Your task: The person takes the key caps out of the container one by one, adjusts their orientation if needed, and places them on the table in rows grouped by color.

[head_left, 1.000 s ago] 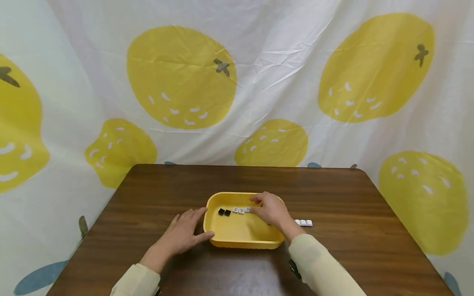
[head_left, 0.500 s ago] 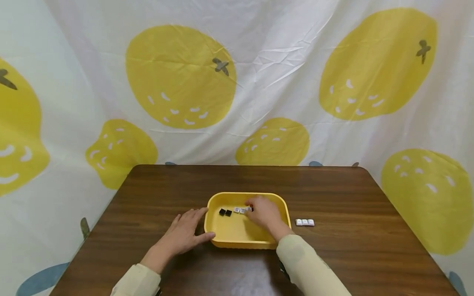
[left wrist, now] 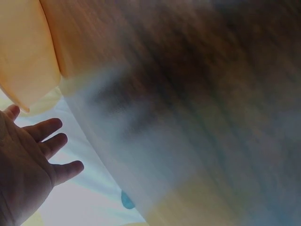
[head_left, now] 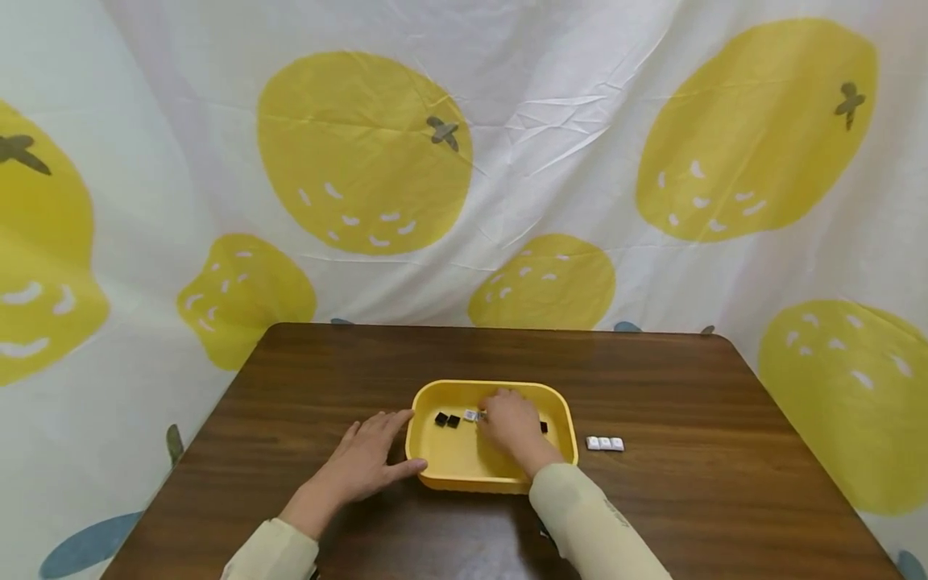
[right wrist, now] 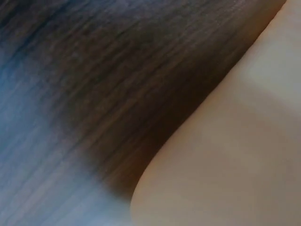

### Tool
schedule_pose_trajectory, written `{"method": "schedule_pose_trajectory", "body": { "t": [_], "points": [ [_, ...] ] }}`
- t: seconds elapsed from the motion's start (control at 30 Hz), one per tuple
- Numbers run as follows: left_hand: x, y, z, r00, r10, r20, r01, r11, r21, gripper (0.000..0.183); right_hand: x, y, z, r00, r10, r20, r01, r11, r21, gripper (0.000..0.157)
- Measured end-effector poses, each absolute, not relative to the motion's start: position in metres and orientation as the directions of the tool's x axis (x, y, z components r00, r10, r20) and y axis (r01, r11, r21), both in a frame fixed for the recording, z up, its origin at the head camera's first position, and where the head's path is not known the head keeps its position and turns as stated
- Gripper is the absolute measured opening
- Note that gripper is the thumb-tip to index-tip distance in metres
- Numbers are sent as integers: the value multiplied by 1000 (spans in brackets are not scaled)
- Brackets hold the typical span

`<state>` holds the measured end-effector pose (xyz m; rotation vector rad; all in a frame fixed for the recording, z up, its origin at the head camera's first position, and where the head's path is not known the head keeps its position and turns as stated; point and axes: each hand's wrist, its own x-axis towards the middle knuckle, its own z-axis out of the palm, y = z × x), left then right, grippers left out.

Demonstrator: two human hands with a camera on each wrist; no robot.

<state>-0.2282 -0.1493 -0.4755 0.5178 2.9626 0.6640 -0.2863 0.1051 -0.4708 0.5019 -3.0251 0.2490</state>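
A yellow rectangular tray [head_left: 464,483] stands on the brown wooden table, with small keycaps in it. My left hand [head_left: 368,457] is spread at the tray's left side, thumb and fingertips at the rim; the left wrist view shows the hand [left wrist: 23,174] with straight fingers. Inside the tray my right hand [head_left: 511,423] reaches down, fingertips right at the white keycaps [head_left: 470,416] near the middle. Its fingers are mostly hidden behind the back of the hand, so I cannot tell whether they pinch one. Two black keycaps [head_left: 447,420] lie farther left in the tray.
A row of three white keycaps [head_left: 605,444] sits on the table [head_left: 696,483] to the right of the tray. Another black keycap [head_left: 544,427] shows inside the tray, right of my right hand. A lemon-print cloth [head_left: 536,161] hangs behind the table.
My right hand has moved left and lower into the tray, over the white keycaps, uncovering the row on the table and a black keycap at its right. The left hand stays at the rim.
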Motion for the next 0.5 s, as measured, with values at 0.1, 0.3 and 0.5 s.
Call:
{"method": "schedule_pose_trajectory", "body": {
  "t": [0.1,0.3,0.5],
  "points": [
    [-228,-149,-475,-941,338,11,310,849,428,84,-285,105,-473,-942,-319,108,-331,936,-122,11],
    [-228,-149,-475,-944,331,3,300,851,430,84,-283,103,-473,-945,-313,93,-324,935,-142,13],
    [-229,-149,-476,-944,331,6,303,855,422,84,-282,101,-473,-938,-333,99,-345,928,-144,14]
  ]
}}
